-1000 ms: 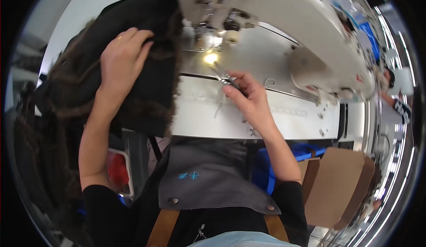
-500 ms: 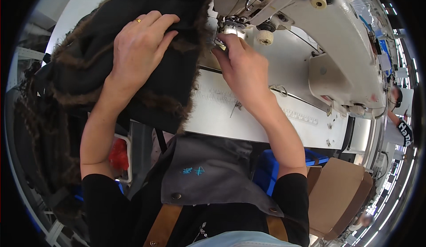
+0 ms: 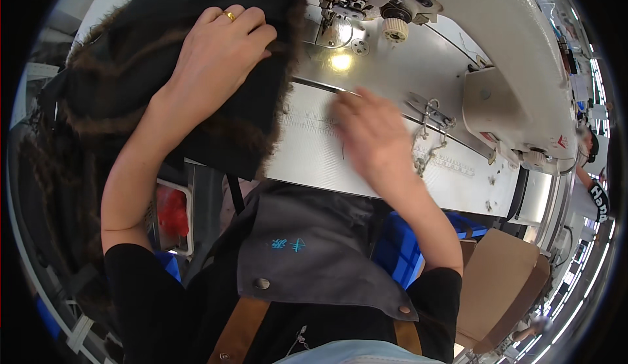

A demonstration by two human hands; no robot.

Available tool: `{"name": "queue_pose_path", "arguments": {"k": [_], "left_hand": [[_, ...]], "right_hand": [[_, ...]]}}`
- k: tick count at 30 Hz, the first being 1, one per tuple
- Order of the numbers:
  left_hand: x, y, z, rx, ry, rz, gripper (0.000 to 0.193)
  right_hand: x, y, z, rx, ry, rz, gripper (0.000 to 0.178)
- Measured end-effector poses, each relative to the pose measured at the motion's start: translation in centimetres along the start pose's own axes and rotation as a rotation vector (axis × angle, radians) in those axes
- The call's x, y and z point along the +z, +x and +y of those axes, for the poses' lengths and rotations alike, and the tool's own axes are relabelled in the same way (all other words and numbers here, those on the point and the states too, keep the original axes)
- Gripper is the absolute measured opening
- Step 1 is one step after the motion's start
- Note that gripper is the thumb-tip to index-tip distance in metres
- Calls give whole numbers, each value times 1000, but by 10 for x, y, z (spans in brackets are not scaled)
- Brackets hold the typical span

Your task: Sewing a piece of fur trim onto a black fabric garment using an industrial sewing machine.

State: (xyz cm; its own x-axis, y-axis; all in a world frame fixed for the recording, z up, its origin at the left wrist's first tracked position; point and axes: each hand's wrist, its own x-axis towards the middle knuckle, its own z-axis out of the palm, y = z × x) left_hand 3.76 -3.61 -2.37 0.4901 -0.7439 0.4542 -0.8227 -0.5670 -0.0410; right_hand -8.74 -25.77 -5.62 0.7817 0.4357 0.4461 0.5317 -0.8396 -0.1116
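Observation:
Black fabric with brown fur along its edges [image 3: 242, 125] lies on the left of the sewing table. My left hand [image 3: 222, 53] rests on it with the fingers curled into the cloth; the fingertips are partly hidden. My right hand [image 3: 373, 135] is blurred by motion above the white table edge with ruler marks [image 3: 314, 148], and its fingers cannot be made out. To the right of that hand lies a pair of metal snips [image 3: 432, 110] with a knotted cord. The sewing machine's needle and presser foot [image 3: 337, 27] stand beyond the right hand, apart from the fabric's fur edge.
The sewing machine's arm [image 3: 523, 56] spans the upper right over a shiny metal bed [image 3: 405, 69]. Below the table are a blue bin [image 3: 399, 246], a cardboard box [image 3: 500, 292] and a basket with something red [image 3: 173, 212]. A person's sleeve [image 3: 596, 200] shows at far right.
My right hand has left the needle area and moved down towards me. My left hand's fingers have curled more on the fabric. The snips and cord now show on the table.

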Motion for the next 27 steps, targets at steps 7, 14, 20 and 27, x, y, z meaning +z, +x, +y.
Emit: {"name": "queue_pose_path", "arguments": {"k": [7, 14, 20, 27], "left_hand": [[-29, 24, 9, -270, -695, 121, 11], [33, 34, 2, -21, -370, 6, 11], [43, 30, 1, -40, -305, -6, 11], [45, 35, 2, -38, -204, -57, 18]], "right_hand": [[51, 64, -17, -90, 254, -66, 43], [77, 42, -46, -317, 332, 102, 43], [22, 9, -30, -64, 407, -211, 36], [39, 38, -24, -103, 76, 117, 26]]}}
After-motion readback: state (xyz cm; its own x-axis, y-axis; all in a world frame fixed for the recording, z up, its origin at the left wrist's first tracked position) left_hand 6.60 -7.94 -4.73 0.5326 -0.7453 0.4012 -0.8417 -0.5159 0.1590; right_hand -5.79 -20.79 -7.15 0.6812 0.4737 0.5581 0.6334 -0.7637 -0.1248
